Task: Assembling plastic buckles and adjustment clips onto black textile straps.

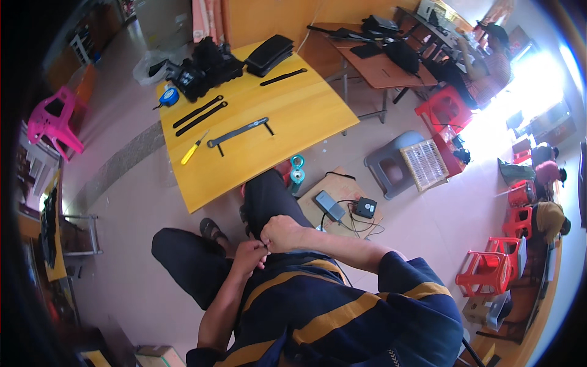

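Fingers of the left hand (248, 254) and right hand (281, 234) meet over the lap, curled in and pinching; cannot tell whether anything is grasped between them, as the fingertips overlap. Count on yellow table (269, 165): three black straps (202, 118), two side by side at left, one toward the far right; one grey strap (238, 131) near the middle, with two short black strips (269, 129); one yellow-handled screwdriver (191, 151); one blue tape measure (169, 96). Black heap (211, 68) too tangled to count; layers of the black stack (269, 54) merge. Screwdriver lies near the left edge, tape measure near the far-left corner. Room for moving: broad strip of tabletop between grey strap and near edge; hands well apart from it.
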Tool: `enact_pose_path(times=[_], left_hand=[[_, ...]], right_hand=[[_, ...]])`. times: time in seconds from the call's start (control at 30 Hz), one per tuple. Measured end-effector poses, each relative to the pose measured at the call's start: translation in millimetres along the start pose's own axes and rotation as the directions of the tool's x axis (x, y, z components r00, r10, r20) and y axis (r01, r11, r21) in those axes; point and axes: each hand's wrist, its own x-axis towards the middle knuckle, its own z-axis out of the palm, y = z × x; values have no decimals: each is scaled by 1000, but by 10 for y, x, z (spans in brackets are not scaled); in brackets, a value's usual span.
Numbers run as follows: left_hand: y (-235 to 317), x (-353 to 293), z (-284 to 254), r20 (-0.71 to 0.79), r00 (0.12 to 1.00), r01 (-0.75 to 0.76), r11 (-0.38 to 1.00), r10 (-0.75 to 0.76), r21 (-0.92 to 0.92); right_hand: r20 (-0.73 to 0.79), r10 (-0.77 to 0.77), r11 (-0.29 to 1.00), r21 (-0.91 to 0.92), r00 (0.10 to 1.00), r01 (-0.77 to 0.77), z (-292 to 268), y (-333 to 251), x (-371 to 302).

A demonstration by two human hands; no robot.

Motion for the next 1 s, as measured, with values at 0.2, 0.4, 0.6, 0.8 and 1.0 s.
enact_pose_path(times=[0.2,0.4,0.6,0.8,1.0], left_hand=[[-68,54,67,-100,993,-68,996,62,-63],[30,51,85,-96,986,-137,990,138,20],[-62,59,82,-111,983,-139,989,143,43],[-76,83,79,-86,985,-149,989,150,13],[-55,133,63,-76,985,-156,988,157,22]], right_hand=[[-129,-21,1000,-15,991,20,65,44,2],[-298,3,994,108,955,31,197,176,-11],[-239,109,943,331,965,-25,241,172,-9],[-170,184,909,404,968,-102,234,175,-35],[-217,233,923,357,948,-145,259,137,-56]])
